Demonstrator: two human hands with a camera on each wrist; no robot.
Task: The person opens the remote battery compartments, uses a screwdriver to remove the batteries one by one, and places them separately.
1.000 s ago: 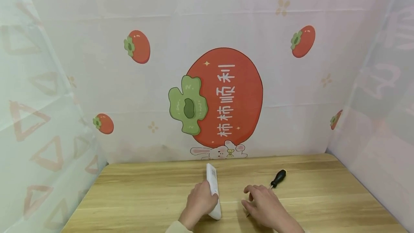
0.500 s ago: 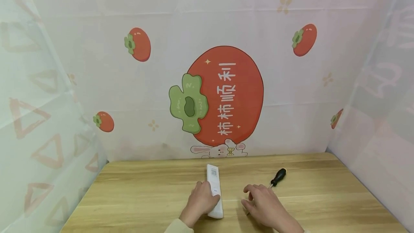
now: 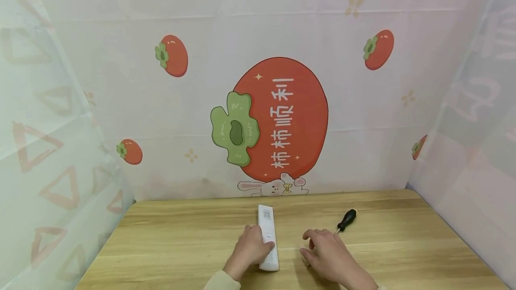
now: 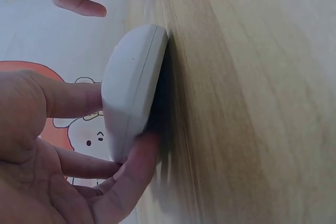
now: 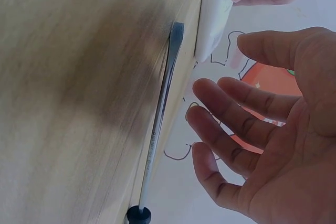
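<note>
A white remote (image 3: 268,235) lies lengthwise on the wooden table (image 3: 181,236). My left hand (image 3: 251,249) grips its near end. In the left wrist view, the thumb and fingers (image 4: 73,99) curl round the remote (image 4: 134,87). My right hand (image 3: 322,250) hovers just right of it, fingers spread and relaxed, holding nothing. A screwdriver with a black handle (image 3: 347,220) lies under and beyond that hand. In the right wrist view its metal shaft (image 5: 160,114) rests on the table, clear of the open right hand (image 5: 236,129), with the tip near the remote (image 5: 215,19).
A cloth backdrop printed with a large red persimmon (image 3: 278,120) hangs behind the table. Sheer curtains (image 3: 44,147) close off the left and right sides. Bare wood stretches to the left of the remote and to the right of the screwdriver.
The remote has turned under my left hand from resting on its edge to lying flatter, its label facing up. My right hand has barely shifted.
</note>
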